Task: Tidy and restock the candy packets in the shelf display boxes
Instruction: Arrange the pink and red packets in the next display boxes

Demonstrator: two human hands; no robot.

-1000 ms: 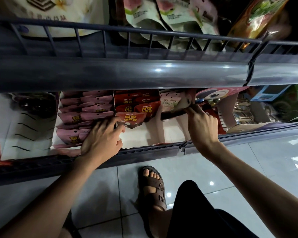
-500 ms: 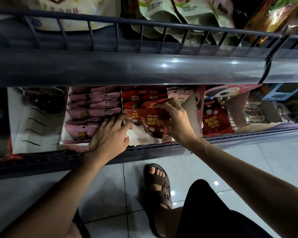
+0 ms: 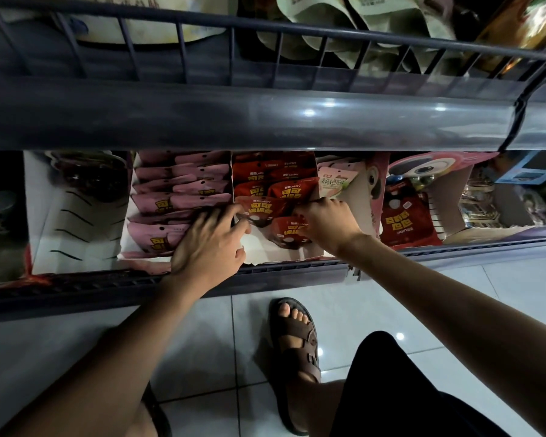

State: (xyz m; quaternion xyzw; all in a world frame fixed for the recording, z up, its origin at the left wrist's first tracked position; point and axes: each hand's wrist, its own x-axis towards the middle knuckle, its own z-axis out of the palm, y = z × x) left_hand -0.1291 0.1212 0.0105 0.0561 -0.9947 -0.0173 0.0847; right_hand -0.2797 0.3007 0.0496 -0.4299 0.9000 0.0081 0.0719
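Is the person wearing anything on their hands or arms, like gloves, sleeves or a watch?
No. The left hand and right hand are bare, with no gloves, and no ring shows. The left forearm and right forearm are bare too, as far up as the picture reaches: no sleeve, watch or bracelet is in view.

- A brown strapped sandal (image 3: 297, 351) is worn on one foot, with the toes exposed.
- A black garment (image 3: 407, 389) is worn over the leg.
- The left forearm (image 3: 108, 357) and right forearm (image 3: 454, 310) are left bare.
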